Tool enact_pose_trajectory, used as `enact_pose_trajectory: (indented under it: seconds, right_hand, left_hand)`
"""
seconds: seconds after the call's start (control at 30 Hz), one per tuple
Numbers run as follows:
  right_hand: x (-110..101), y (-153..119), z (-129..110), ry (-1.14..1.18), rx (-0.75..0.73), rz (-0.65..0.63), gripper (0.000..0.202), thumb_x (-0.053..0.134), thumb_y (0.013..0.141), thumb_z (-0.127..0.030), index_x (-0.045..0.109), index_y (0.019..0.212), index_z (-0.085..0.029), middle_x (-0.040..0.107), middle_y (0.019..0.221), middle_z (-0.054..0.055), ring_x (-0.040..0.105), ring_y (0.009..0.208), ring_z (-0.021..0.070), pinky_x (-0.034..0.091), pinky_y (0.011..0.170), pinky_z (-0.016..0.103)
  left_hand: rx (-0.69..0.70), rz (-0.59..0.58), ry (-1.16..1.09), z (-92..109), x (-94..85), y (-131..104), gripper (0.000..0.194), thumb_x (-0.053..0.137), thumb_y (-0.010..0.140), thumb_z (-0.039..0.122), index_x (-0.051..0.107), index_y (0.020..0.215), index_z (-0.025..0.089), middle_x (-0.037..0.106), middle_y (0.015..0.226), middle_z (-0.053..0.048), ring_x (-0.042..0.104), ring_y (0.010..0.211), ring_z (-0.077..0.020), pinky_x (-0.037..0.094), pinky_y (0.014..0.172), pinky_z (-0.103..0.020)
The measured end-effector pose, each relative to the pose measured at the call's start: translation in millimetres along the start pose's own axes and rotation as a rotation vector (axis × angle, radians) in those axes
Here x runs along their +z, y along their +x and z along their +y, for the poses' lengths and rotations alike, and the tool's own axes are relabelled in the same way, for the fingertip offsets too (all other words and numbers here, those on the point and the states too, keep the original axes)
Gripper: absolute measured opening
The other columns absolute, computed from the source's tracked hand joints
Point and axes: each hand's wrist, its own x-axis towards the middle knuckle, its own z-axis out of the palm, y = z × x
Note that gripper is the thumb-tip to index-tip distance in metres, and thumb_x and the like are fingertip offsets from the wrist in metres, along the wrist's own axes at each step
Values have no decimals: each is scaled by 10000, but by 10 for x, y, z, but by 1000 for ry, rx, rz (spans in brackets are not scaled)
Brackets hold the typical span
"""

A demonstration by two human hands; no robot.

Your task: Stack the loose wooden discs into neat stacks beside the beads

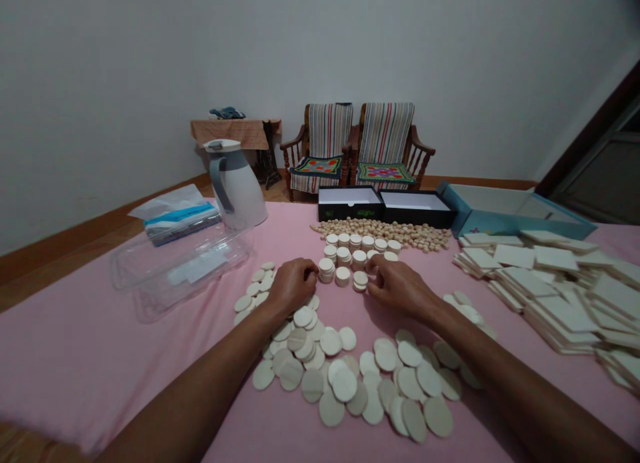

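Observation:
Small stacks of round wooden discs (343, 276) stand in rows on the pink cloth. My left hand (294, 284) is curled closed beside the front-left stack (327, 270), fingertips close against it. What its fingers hold, if anything, is hidden. On the other side, my right hand (400, 286) has its fingers bent inward next to the front-right stack (360, 281), whose discs sit slightly uneven. I cannot make out anything between those fingertips. Loose larger wooden discs (345, 383) lie scattered and overlapping below and between my forearms.
Behind the stacks is a band of small wooden beads (380, 231), then two black boxes (417, 216) and a blue box (520, 216). Square wooden pieces (560, 296) pile up at right. A clear plastic tray (145, 280), tissue pack (180, 220) and white jug (243, 190) stand left.

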Motion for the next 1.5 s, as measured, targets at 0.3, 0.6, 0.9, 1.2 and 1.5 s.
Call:
enact_pose_trajectory:
  seconds: [0.3,0.6,0.9,1.2,1.5]
  right_hand:
    - [130,-27,-41,126,-82,-49,360,539,781,-221,512,1139,-203,632,803,33,512,657,148,232,561,246]
    - [231,7,-19,163,-97,3,335,512,802,-215,518,1136,-184,627,781,35,499,630,142,223,554,252]
    - [237,9,-2,153,-50,-20,286,542,785,-222,535,1066,-165,625,797,44,508,658,150,224,561,250]
    - [256,14,-14,128,-46,-16,233,513,817,-254,564,1026,-165,640,846,68,533,729,169,272,607,262]
    - [-74,-103,-121,85,-119,-154,95,561,757,-195,577,848,-174,620,764,40,513,654,144,279,558,249]
  left_hand:
    - [5,0,7,-3,-3,0,230,512,757,158,717,854,189,717,822,-39,639,771,-174,450,704,-248]
    - [3,-4,3,11,-15,3,230,507,754,153,716,846,181,716,825,-41,635,765,-172,442,686,-246]
    - [8,-8,4,-2,-5,3,234,508,756,150,715,859,189,718,848,-36,635,774,-167,447,695,-242]
    - [3,-2,1,8,-9,3,226,510,757,153,715,846,183,716,827,-41,634,755,-169,439,681,-242]
    - [9,-5,2,-12,1,4,233,508,750,148,714,850,189,717,841,-38,632,759,-168,437,683,-240]
